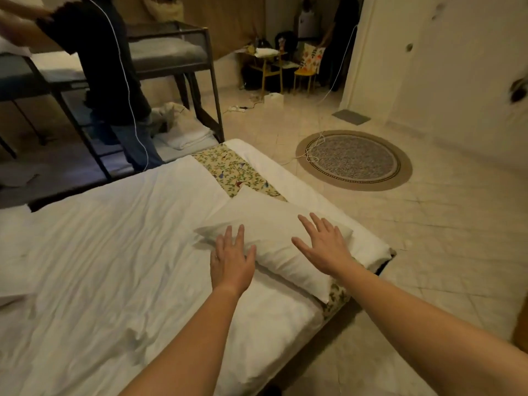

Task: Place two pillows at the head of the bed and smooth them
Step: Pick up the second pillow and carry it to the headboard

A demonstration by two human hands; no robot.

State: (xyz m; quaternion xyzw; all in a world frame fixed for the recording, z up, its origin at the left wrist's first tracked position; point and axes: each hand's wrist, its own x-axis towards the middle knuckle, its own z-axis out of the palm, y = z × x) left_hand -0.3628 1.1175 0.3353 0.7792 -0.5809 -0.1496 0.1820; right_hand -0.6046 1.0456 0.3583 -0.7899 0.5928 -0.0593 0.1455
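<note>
Resting flat, fingers spread, the left hand (232,260) and right hand (324,247) lie apart on one white pillow (274,232) atop the bed (114,252), gripping nothing.

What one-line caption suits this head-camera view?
Both hands, left hand and right hand, lie flat with fingers spread on a white pillow at the bed's end.

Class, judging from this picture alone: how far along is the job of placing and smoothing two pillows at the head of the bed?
Done: one white pillow lies on the bed. In hand: the left hand and right hand, both open, are flat on or just above it. Left: no second pillow shows.
</note>
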